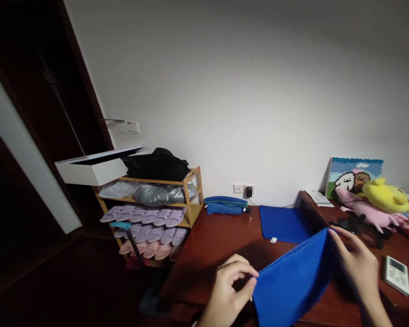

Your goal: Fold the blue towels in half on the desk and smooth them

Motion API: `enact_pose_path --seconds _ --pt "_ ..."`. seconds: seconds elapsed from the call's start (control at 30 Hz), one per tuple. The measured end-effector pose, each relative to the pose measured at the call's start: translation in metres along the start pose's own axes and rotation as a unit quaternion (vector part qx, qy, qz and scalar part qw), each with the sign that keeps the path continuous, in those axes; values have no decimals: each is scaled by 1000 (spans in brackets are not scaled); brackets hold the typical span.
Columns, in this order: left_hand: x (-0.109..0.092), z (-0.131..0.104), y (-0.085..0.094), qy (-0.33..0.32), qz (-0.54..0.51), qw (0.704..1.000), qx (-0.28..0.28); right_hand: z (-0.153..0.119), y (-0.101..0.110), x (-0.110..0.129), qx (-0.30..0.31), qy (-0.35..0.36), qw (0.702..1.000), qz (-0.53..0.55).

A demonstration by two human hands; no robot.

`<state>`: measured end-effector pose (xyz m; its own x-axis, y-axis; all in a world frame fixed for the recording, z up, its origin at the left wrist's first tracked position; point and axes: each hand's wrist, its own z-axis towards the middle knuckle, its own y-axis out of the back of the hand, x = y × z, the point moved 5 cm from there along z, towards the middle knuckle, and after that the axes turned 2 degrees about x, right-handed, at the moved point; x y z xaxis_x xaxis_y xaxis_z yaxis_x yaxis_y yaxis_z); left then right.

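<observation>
A blue cloth (293, 281) with a stitched edge hangs between my two hands above the front of the brown table (207, 259). My left hand (230, 288) pinches its left corner between thumb and fingertips. At the upper right corner, my right hand (356, 261) grips the cloth, its fingers closed. The lower part of the cloth runs out of the view. Behind it, another blue cloth (284, 222) with a small white label lies flat on the table. Against the wall rests a folded blue cloth bundle (226, 206) with green trim.
Left of the table stands a wooden rack (194, 200) with several slippers (157, 234), a black bag (158, 165) and a white box (92, 170). To the right lie a calculator-like device (396, 274), plush toys (383, 195) and a fuzzy picture (354, 170). A black plug (248, 192) sits in the wall socket.
</observation>
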<state>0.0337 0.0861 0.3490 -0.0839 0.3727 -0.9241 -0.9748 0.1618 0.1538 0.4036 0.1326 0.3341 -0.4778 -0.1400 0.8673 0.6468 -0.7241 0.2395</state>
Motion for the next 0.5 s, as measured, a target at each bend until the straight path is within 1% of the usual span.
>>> enact_pose_path --seconds 0.03,0.07,0.1,0.17,0.2,0.23,0.3,0.33,0.37,0.4,0.43,0.47,0.5 --pt "10 3 1 3 3 1000 -7 9 -19 5 20 25 999 7" --pt "23 5 6 7 10 1000 -18 17 -43 11 50 52 997 18" --pt "37 8 13 12 20 999 -35 23 -73 16 87 76 993 28" --pt "73 12 36 27 53 995 -79 28 -143 23 168 104 980 36" --pt "94 12 49 40 74 991 -104 25 -181 24 205 108 972 37" --pt "117 10 64 56 96 985 -131 19 -220 24 240 109 964 37" --pt "166 1 93 94 139 969 -179 -7 -293 20 302 109 946 36" --pt "192 -6 107 115 161 960 -200 -25 -325 16 333 107 936 33" --pt "216 -14 120 137 183 950 -214 -46 -351 11 361 105 926 30" --pt "239 -22 131 157 210 938 -226 -69 -372 5 386 103 916 25" --pt "259 -31 141 173 239 928 -228 -91 -386 -2 408 101 907 19" --pt "276 -38 149 187 265 918 -228 -113 -393 -11 426 99 899 12" --pt "291 -45 155 200 287 909 -226 -134 -393 -21 440 97 893 3"
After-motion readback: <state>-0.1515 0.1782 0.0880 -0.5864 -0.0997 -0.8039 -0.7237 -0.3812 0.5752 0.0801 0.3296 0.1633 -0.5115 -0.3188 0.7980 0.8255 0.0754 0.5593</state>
